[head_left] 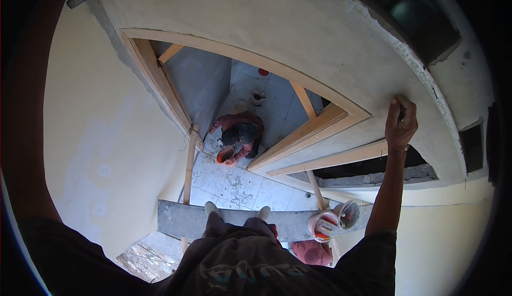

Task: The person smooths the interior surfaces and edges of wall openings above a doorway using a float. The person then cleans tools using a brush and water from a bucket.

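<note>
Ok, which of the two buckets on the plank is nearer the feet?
The left bucket, pale with orange; the dark grey bucket sits right of it, farther from the feet.

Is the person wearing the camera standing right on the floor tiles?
No, the person's feet are on a grey plank raised above the pale floor tiles.

Pale lettering [253,273] on wearer's dark shirt [240,248] — creased, none clearly readable.
</note>
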The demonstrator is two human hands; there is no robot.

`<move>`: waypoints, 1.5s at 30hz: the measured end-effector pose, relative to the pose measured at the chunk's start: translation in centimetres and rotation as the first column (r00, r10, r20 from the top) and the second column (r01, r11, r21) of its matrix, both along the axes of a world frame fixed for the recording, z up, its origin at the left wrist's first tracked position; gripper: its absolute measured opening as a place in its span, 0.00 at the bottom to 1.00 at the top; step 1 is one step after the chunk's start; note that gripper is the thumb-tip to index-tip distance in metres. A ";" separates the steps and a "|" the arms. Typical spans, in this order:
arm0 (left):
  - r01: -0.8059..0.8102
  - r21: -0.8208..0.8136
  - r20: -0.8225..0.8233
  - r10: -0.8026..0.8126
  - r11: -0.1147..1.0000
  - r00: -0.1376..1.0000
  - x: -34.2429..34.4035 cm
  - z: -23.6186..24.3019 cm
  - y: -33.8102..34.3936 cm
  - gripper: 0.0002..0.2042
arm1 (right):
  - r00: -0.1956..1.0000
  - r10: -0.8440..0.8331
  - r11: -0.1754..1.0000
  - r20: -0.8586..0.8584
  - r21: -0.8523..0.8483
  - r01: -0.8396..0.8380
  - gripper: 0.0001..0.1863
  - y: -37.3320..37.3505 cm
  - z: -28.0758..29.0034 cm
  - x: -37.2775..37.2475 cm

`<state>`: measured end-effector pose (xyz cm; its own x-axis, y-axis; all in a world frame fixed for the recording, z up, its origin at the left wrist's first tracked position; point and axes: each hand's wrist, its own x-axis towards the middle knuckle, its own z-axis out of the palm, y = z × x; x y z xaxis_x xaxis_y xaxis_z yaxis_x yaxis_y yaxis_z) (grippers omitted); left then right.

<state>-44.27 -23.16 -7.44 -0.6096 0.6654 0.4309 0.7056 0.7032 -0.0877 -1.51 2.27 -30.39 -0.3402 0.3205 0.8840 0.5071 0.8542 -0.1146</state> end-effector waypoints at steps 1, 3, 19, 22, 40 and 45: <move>0.110 0.041 -0.003 -0.110 0.993 0.994 -1.7 -1.0 0.1 0.12 | 1.000 -0.010 1.000 0.007 -0.016 0.010 0.05 0.1 0.0 -0.2; 0.335 0.136 -0.044 -0.332 0.932 0.942 -5.3 -3.0 1.1 0.14 | 0.999 -0.010 1.000 0.045 0.014 0.010 0.05 -0.1 -0.1 0.6; 0.387 0.029 0.045 -0.388 0.922 0.921 -3.5 -1.2 3.4 0.09 | 1.000 -0.016 1.000 0.023 -0.008 0.016 0.04 -1.2 0.1 -0.3; 0.385 0.008 0.011 -0.385 0.923 0.923 -3.6 -1.8 4.3 0.09 | 0.999 -0.023 1.000 0.024 0.009 0.023 0.04 -1.0 -0.1 -0.3; 0.335 -0.054 -0.126 -0.339 0.941 0.932 -6.6 -2.5 9.5 0.11 | 0.997 -0.060 0.998 -0.051 -0.028 0.058 0.04 -0.5 -1.2 -0.6; 0.294 -0.060 -0.171 -0.300 0.954 0.939 -9.6 -2.7 10.6 0.11 | 0.997 -0.071 0.998 -0.039 -0.004 0.070 0.04 -0.7 -0.8 -0.5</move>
<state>-53.85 -12.58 -10.18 -0.2984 0.8202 0.4881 0.8528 0.4588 -0.2495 -2.05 1.58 -31.17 -0.2815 0.3450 0.8954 0.5610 0.8162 -0.1381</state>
